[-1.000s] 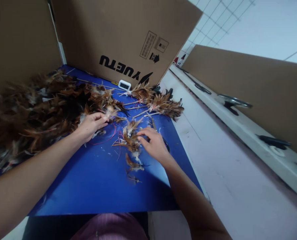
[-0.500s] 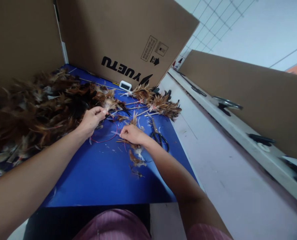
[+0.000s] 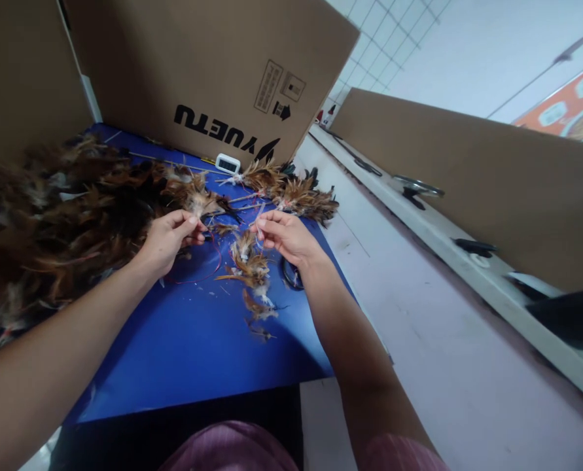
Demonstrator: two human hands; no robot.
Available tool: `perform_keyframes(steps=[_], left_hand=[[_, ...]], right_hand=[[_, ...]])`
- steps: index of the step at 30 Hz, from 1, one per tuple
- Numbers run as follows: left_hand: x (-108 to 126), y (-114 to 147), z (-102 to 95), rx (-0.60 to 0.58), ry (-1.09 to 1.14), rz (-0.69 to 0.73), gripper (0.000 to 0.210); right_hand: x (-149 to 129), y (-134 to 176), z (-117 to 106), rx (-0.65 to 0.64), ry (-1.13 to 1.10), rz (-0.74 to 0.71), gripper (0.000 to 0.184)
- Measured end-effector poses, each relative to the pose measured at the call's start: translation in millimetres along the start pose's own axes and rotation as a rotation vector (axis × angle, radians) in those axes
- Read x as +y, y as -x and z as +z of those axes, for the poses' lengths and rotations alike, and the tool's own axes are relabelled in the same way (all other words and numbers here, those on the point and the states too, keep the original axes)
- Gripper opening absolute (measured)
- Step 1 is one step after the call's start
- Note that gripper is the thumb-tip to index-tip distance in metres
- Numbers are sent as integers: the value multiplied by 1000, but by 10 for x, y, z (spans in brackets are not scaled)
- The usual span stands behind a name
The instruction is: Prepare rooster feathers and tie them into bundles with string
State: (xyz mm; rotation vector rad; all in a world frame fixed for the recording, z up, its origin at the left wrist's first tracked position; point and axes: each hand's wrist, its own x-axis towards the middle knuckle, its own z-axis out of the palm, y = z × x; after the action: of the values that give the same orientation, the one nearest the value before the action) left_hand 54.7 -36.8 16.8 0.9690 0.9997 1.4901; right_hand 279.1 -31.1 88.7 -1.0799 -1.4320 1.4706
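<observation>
Head view, left hand: here's the left hand (image 3: 166,242), thumb and forefinger pinched narrow at the pale base of a brown tuft (image 3: 195,199), other fingers curled below.
Right hand: over to the right hand (image 3: 286,239), also pinched narrow, gripping a thin pale strip (image 3: 260,210) that pokes up past the fingertips; the two hands sit near each other, not touching.
Tuft: lying at the edge of the big feather pile (image 3: 75,216), its base towards the left fingertips.
Red thread: and there's the thread (image 3: 218,261), curving slackly over the blue table (image 3: 173,353) from beside the left hand; whether the fingers hold it too, I can't tell.
Small feathers: a loose cluster (image 3: 252,268) between the hands, with more bits trailing towards the near edge.
Black handles: dark loops (image 3: 291,275) just beside the right wrist, partly covered by it.
Dusters: feathered sticks (image 3: 305,199) beyond the right hand, near a white timer (image 3: 228,163) at the foot of the box (image 3: 193,59).
Good form: steady does it, I'd say; keep the left pinch firm right at the base so the plumes don't splay, hold the strip by its very end, and keep that slack thread from snagging the small feathers.
</observation>
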Motion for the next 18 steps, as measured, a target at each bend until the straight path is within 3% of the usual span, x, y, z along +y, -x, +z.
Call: perform_keyframes(steps=[5,12,15,18], left_hand=[[23,41,37,-34,-17,-40,13],[155,75,118,-38,-43,1,13],[228,111,176,-35,-63,-9,13],[274,271,280,-125,-115,-156,13]], right_hand=[[81,160,-212,85,-27,-2,29],[451,347,-604,241,128,34,22],[605,372,-725,268,338,10,13],[647,423,-762,306,735,-119,11]])
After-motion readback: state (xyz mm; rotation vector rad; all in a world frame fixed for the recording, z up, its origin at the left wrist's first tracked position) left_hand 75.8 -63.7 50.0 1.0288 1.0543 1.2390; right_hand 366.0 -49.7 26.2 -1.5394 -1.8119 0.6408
